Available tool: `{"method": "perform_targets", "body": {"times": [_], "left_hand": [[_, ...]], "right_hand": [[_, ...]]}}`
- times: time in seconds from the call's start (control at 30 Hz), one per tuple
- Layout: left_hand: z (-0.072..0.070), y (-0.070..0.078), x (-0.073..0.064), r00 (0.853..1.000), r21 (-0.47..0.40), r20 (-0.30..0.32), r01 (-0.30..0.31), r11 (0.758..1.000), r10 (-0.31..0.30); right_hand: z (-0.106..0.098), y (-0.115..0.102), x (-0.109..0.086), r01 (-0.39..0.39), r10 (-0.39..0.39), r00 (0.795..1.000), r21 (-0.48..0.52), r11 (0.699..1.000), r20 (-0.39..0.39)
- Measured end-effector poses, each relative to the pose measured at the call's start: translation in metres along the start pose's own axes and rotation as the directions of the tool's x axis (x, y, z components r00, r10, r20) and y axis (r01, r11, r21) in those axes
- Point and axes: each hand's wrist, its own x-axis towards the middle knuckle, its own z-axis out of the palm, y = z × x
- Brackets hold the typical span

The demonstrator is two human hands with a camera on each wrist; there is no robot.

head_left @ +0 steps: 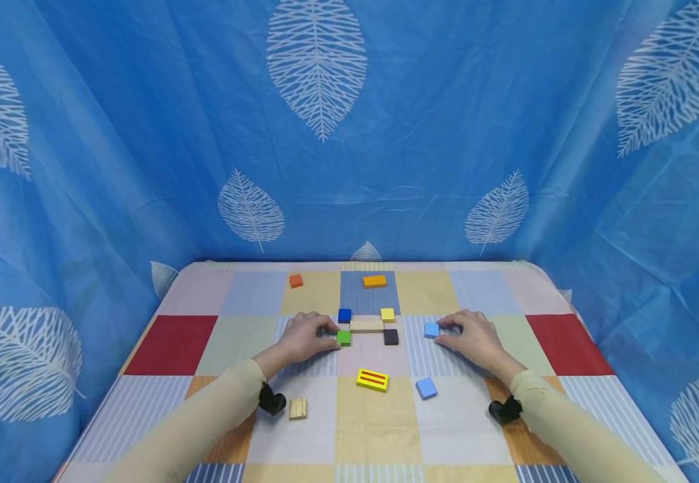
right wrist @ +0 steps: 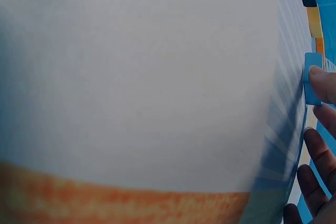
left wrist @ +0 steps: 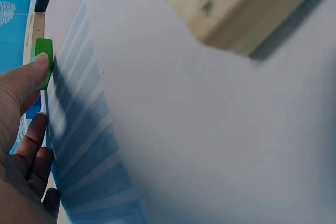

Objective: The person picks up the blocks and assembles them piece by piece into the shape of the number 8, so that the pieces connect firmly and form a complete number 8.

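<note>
My left hand (head_left: 308,337) pinches a green block (head_left: 344,338) at the left end of a plain wooden strip (head_left: 366,327). In the left wrist view the thumb lies on the green block (left wrist: 44,51). A dark blue block (head_left: 345,315) sits just behind it. At the strip's right end are a yellow block (head_left: 388,314) and a black block (head_left: 390,337). Farther right, my right hand (head_left: 473,337) pinches a light blue block (head_left: 431,330), apart from that group. The right wrist view shows the thumb against this light blue block (right wrist: 312,87); the index finger is partly hidden.
Nearer me lie a yellow block with red stripes (head_left: 372,380), another blue block (head_left: 426,388) and a wooden block (head_left: 298,408) beside the left wrist. Toward the back are a red-orange block (head_left: 296,281) and an orange block (head_left: 375,282). A blue curtain (head_left: 398,168) surrounds the patchwork-covered table (head_left: 567,342).
</note>
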Motion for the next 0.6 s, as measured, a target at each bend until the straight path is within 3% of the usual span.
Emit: {"method": "perform_targets", "body": {"times": [0.6], "left_hand": [[0.0014, -0.0022, 0.0013, 1.000, -0.002, 0.000, -0.008, 1.000, 0.008]], "right_hand": [[0.0006, -0.0002, 0.0001, -0.006, 0.006, 1.000, 0.005, 1.000, -0.015]]}}
